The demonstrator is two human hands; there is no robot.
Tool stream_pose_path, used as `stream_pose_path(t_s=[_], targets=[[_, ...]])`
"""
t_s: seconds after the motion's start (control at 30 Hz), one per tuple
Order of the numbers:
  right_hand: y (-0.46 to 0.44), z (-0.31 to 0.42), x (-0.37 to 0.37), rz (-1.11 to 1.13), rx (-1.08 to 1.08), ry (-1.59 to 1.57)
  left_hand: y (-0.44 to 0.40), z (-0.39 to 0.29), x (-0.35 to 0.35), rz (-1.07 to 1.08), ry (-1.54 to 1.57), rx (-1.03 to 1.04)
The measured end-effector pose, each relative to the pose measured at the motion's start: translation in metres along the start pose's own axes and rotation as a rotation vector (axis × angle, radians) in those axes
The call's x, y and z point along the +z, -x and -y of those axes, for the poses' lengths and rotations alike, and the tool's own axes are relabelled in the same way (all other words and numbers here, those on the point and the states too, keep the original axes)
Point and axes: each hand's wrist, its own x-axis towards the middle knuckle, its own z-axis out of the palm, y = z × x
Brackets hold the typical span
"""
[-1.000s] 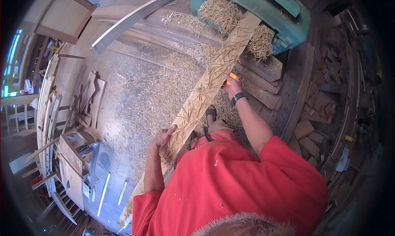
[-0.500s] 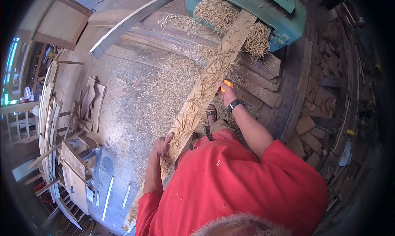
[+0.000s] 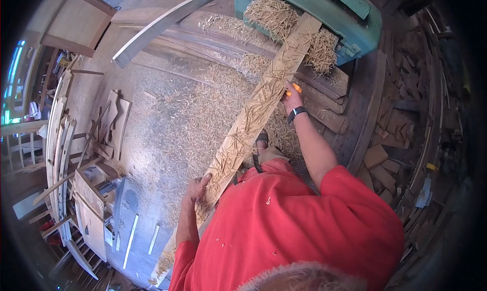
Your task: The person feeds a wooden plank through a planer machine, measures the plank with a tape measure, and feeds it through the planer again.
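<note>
A long pale plank (image 3: 245, 119), strewn with wood shavings, slants from the green machine (image 3: 350, 25) at the top right down to the lower left. My left hand (image 3: 195, 189) grips its left edge near my body, the thumb on top. On the opposite edge, closer to the machine, is my right hand (image 3: 291, 101), closed around a small orange object (image 3: 293, 89) and touching or very near the plank. Clumps of shavings (image 3: 272, 15) bulge from the machine on both sides of the plank.
Dark boards (image 3: 324, 106) lie stacked under and beside the machine. A curved metal strip (image 3: 167, 23) juts out at the upper left. Wooden frames and panels (image 3: 89, 210) stand at the left. Offcuts (image 3: 378, 164) are heaped at the right. Shavings cover the floor (image 3: 177, 108).
Over the last half second my right hand has moved up and right along the plank toward the machine, still with the orange object. My left hand has shifted slightly down and left.
</note>
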Motion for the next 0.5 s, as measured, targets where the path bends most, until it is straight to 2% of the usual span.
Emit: stream_pose_path(t_s=[0.1, 0.27, 0.33, 0.5], targets=[[-0.005, -0.011, -0.001, 0.085, 0.009, -0.045, 0.012, 0.001, -0.004, 0.0, -0.001, -0.008], [0.018, -0.016, 0.003, 0.03, 0.006, 0.006, 0.002, 0.036, 0.009, -0.009, 0.013, 0.042], [0.024, -0.018, 0.003, 0.022, 0.026, 0.032, 0.016, 0.032, 0.005, 0.01, 0.066, -0.047], [0.036, -0.031, 0.002, 0.03, 0.017, 0.068, 0.028, 0.034, 0.002, -0.01, 0.035, -0.021]])
